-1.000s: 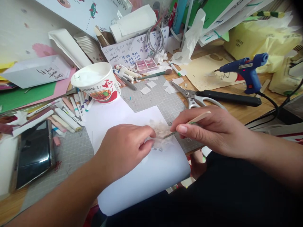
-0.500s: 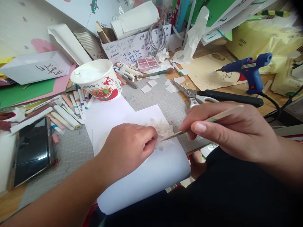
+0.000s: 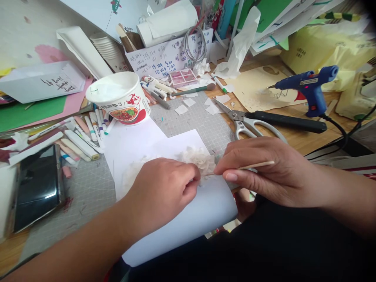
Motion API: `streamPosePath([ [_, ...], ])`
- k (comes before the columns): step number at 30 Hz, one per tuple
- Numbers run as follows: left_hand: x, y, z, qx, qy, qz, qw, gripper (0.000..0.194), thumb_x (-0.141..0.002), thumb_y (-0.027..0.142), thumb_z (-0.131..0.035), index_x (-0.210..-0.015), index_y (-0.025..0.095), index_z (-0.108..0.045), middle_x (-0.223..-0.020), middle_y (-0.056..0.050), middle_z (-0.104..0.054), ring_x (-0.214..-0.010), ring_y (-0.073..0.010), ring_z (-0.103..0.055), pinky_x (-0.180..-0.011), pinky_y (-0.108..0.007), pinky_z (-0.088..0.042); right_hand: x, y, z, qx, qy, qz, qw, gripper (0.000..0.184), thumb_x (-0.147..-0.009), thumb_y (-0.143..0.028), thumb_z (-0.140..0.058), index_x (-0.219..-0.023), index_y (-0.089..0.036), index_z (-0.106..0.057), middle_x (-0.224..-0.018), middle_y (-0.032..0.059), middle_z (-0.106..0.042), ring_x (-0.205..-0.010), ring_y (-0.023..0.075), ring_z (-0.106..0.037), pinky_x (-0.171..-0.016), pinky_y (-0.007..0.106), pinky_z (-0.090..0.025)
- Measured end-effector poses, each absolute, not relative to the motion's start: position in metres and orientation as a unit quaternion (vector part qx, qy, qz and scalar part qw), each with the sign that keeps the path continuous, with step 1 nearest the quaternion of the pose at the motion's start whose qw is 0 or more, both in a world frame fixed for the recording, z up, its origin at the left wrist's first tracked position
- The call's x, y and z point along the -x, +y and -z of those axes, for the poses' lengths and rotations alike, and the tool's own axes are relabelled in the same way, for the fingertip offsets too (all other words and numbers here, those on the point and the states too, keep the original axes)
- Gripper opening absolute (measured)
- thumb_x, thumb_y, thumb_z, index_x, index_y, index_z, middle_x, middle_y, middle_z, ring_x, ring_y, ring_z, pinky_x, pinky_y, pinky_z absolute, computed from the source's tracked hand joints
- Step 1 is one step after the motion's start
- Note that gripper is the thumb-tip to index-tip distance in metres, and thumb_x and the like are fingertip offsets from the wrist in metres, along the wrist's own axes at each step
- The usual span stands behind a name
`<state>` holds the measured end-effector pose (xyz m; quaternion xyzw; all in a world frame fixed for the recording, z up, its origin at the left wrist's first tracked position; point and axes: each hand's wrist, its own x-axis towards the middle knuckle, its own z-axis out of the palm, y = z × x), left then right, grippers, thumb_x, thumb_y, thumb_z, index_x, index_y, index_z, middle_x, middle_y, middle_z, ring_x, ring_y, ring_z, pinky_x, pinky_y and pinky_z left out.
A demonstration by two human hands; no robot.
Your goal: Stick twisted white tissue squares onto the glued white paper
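My left hand lies over the white paper, fingers curled closed in a pinch; what they hold, if anything, is hidden. Beside its fingertips is a clump of crumpled whitish tissue, and more tissue shows behind the hand. In my right hand is a flat wooden craft stick, gripped between thumb and fingers and seen nearly edge-on. Its tip reaches the near edge of the clump, close to my left fingertips. The paper's front edge curls down over the table edge.
A printed paper bowl with white contents stands behind my left hand. Scissors and a blue glue gun lie to the right. Markers and a phone are at left; small paper pieces lie on the grey cutting mat.
My right hand has moved left and slightly down, turning the stick flatter and edge-on. My left hand has shifted slightly right. The bowl and tools look unmoved.
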<state>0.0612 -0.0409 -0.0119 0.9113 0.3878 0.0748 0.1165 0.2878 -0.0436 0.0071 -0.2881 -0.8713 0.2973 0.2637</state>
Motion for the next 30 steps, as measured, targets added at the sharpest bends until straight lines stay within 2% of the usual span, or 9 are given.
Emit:
streamPosePath([
  [6,-0.061,-0.044,0.012,-0.913,0.378,-0.098,0.117,0.011,-0.082,0.019,-0.056,-0.077,0.025,-0.064,-0.062,0.009,-0.062,-0.058,-0.0118,-0.056,-0.058,-0.026,-0.035,-0.294,-0.045,-0.012,0.387,-0.764,-0.332,0.394,0.019,-0.09,-0.026,-0.056,-0.075,-0.017,-0.065,-0.066,0.001,-0.065,-0.063,0.0118,-0.061,-0.051,0.021,-0.043],
  [12,-0.06,-0.046,0.011,-0.921,0.351,-0.115,0.124,0.014,-0.083,0.019,-0.054,-0.074,0.023,-0.064,-0.061,0.007,-0.061,-0.057,-0.012,-0.054,-0.059,-0.027,-0.035,-0.291,-0.042,-0.007,0.296,-0.827,-0.368,0.305,0.016,-0.09,-0.021,-0.055,-0.084,-0.011,-0.067,-0.072,0.0028,-0.066,-0.064,0.0088,-0.06,-0.058,0.019,-0.045],
  [15,-0.053,-0.042,0.001,-0.915,0.353,-0.124,0.148,0.013,-0.083,0.021,-0.054,-0.076,0.025,-0.065,-0.056,0.007,-0.057,-0.054,-0.0108,-0.051,-0.058,-0.026,-0.035,-0.294,-0.04,-0.006,0.294,-0.824,-0.382,0.298,0.017,-0.091,-0.021,-0.054,-0.085,-0.011,-0.066,-0.073,0.0031,-0.066,-0.065,0.0092,-0.06,-0.059,0.019,-0.045],
  [19,-0.034,-0.026,-0.014,-0.849,0.475,-0.195,0.123,0.008,-0.081,0.027,-0.058,-0.079,0.025,-0.065,-0.057,0.008,-0.058,-0.05,-0.0086,-0.049,-0.052,-0.022,-0.037,-0.296,-0.042,-0.009,0.283,-0.821,-0.392,0.303,0.016,-0.091,-0.02,-0.053,-0.085,-0.013,-0.065,-0.074,0.0037,-0.066,-0.069,0.0107,-0.06,-0.063,0.021,-0.045],
  [21,-0.025,-0.01,-0.016,-0.807,0.543,-0.203,0.11,0.011,-0.082,0.032,-0.057,-0.083,0.025,-0.065,-0.061,0.006,-0.061,-0.053,-0.01,-0.053,-0.051,-0.021,-0.039,-0.296,-0.044,-0.011,0.282,-0.821,-0.402,0.29,0.018,-0.093,-0.021,-0.05,-0.085,-0.014,-0.064,-0.074,0.0037,-0.064,-0.07,0.0109,-0.06,-0.065,0.021,-0.045],
  [23,-0.02,0.012,-0.015,-0.809,0.557,-0.15,0.115,0.015,-0.082,0.034,-0.055,-0.088,0.025,-0.066,-0.068,0.005,-0.065,-0.06,-0.0121,-0.059,-0.054,-0.022,-0.043,-0.295,-0.044,-0.011,0.29,-0.824,-0.405,0.272,0.02,-0.094,-0.022,-0.047,-0.084,-0.014,-0.063,-0.074,0.0039,-0.064,-0.071,0.0116,-0.059,-0.067,0.023,-0.044],
  [26,-0.024,0.048,-0.01,-0.826,0.548,-0.109,0.081,0.015,-0.081,0.028,-0.054,-0.09,0.024,-0.066,-0.085,0.002,-0.069,-0.074,-0.0151,-0.064,-0.063,-0.024,-0.047,-0.293,-0.043,-0.009,0.294,-0.835,-0.385,0.263,0.024,-0.095,-0.026,-0.044,-0.086,-0.014,-0.064,-0.073,0.0048,-0.063,-0.072,0.0132,-0.057,-0.067,0.024,-0.042],
  [30,-0.042,0.078,0.001,-0.843,0.529,-0.093,0.034,0.017,-0.079,0.023,-0.056,-0.093,0.022,-0.066,-0.094,-0.001,-0.068,-0.081,-0.0182,-0.064,-0.067,-0.027,-0.047,-0.293,-0.043,-0.009,0.295,-0.839,-0.37,0.27,0.026,-0.096,-0.027,-0.043,-0.089,-0.014,-0.065,-0.077,0.0066,-0.065,-0.075,0.0139,-0.058,-0.067,0.024,-0.041],
])
